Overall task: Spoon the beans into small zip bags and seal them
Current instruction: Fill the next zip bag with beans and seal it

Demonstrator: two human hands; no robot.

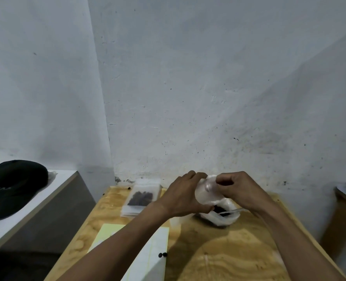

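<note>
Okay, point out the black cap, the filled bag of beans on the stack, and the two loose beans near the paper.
black cap (14,187): head view, on the crown.
filled bag of beans (141,197): head view, on the dark beans inside it.
two loose beans (162,254): head view, between the pair, by the paper's edge.

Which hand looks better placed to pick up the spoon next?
Probably the right hand: the spoon handle points out of the bean bag just beneath it, while the left hand grips the small zip bag.
</note>
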